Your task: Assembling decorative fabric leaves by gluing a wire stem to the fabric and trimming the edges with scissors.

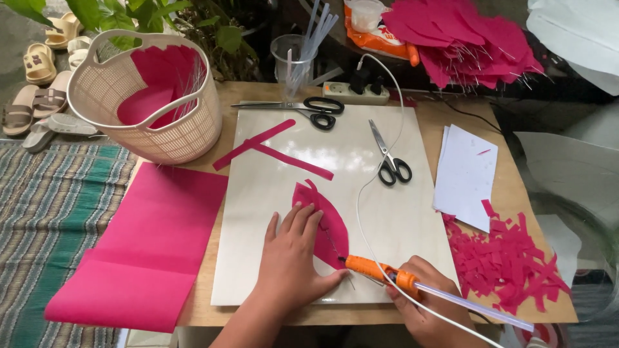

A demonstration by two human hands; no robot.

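Your right hand [429,303], at 5 o'clock, is clenched round one orange glue gun [380,269], its nozzle at the lower edge of the single pink petal [325,225]. Your left hand [290,254], fingers spread nearly flat, presses that petal onto the cream board [361,167]. At 9 o'clock lies one pink sheet [145,245]; toward 12, two crossed pink strips [271,151], two scissors [392,158] and one basket [145,93].

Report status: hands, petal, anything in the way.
Left hand flat on pink petal piece. Right hand grips orange glue gun, nozzle at petal edge. Scissors and pink strips lie apart.
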